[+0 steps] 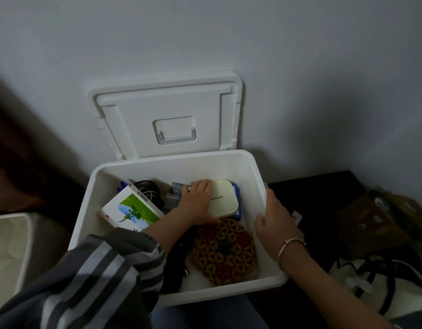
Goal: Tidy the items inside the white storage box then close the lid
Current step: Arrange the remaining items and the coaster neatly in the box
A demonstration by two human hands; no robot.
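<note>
Small unreadable lettering on cream case (pixel 225 198)

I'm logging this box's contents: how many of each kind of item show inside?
Cream case: 1
Blue item beneath it: 1
Book: 1
Woven mat: 1
Cable coil: 1
Silvery item: 1
Total: 6 countable; others too dark to tell.

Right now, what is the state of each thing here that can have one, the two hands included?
lid, open, upright against the wall.
white storage box, open, items inside.
cream case, held, lying on a blue thing.
left hand, grips the cream case.
right hand, grips the box's right wall.
woven mat, lying at the box's front.
</note>
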